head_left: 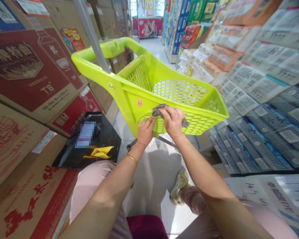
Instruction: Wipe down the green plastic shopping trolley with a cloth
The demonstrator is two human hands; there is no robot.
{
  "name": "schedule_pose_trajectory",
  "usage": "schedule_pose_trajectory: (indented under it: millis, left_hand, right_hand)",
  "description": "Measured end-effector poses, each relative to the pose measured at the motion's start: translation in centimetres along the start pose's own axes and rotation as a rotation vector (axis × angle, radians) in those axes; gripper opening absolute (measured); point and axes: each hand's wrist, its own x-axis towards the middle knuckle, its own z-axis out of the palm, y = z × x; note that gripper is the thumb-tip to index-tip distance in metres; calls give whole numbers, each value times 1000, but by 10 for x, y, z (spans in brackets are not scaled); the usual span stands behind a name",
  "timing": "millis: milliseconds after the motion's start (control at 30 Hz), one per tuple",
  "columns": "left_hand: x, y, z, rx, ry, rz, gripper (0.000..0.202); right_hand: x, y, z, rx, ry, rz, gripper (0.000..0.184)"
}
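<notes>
A lime-green plastic shopping cart basket (144, 83) stands in front of me, tilted in the view, with nothing visible inside. A small grey cloth (159, 109) lies against its near perforated wall. My right hand (173, 122) presses on the cloth with fingers curled over it. My left hand (145, 130), a gold bangle on the wrist, is closed beside it and pinches the cloth's left end against the basket wall.
Stacked red and brown cartons (27, 73) line the left side. Shelves of boxed goods (264, 99) fill the right. A black bag (94, 142) sits on the floor at the left. The white aisle floor (154, 46) runs ahead past the cart.
</notes>
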Motion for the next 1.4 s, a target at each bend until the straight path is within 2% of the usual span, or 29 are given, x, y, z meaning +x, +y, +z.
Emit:
schedule_pose_trajectory:
  millis: [100, 233, 367, 500, 667, 767, 833, 1033, 1267, 1400]
  left_hand:
    - [-1, 0, 0, 22, -6, -15, 31]
    - [-2, -1, -2, -16, -26, -17, 37]
    - [-2, -1, -5, -37, -16, -29, 43]
    - [-3, 0, -6, -37, 2, -19, 40]
    - [-5, -2, -5, -7, 31, -14, 34]
    - [-6, -2, -5, -12, 57, -7, 33]
    - [-6, -1, -5, -14, 58, -6, 33]
    - [-6, -2, -6, 40, 61, -23, 24]
    - [-7, -4, -10, 1, 45, -35, 33]
    - [-9, -4, -10, 5, 66, -45, 32]
  right_hand:
    - [-10, -7, 5, -12, -26, -37, 27]
    - [-53, -17, 18, 5, -142, -7, 24]
    - [-84, -21, 24, 150, -221, -111, 21]
    - [-76, -18, 18, 163, -154, -102, 22]
    - [-30, -8, 3, 64, 28, 40, 25]
    - [-8, -4, -4, 33, 30, 112, 27]
    - [-4, -5, -4, 7, 37, 112, 27]
    - [-31, -16, 7, -50, -12, 24, 24]
    - [-78, -25, 15, 35, -141, -162, 23]
    - [-82, -26, 13, 74, -255, -162, 22]
